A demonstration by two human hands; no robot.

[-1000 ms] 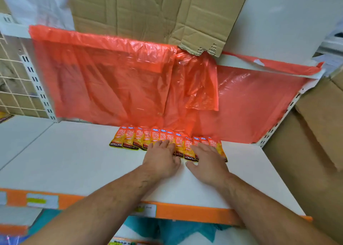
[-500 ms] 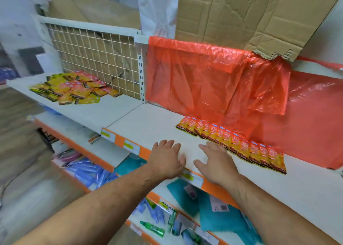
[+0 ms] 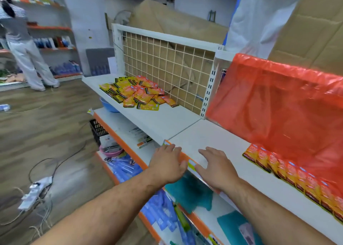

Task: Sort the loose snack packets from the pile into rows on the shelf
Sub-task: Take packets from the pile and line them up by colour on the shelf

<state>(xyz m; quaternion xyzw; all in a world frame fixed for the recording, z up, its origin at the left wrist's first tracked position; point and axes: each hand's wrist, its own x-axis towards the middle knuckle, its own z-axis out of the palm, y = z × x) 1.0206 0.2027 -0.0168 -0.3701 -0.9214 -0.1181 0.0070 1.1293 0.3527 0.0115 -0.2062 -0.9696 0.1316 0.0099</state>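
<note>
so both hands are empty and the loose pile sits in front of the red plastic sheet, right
The left hand and right hand are empty, but the head view shows the loose pile in front of the wire grid; the red plastic sheet backs the tidy row.

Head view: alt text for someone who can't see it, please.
Open and empty, the left hand and right hand are at the front edge of the white shelf. A row of snack packets lies to the right below a red plastic sheet; the loose pile sits far left by a wire grid.
</note>
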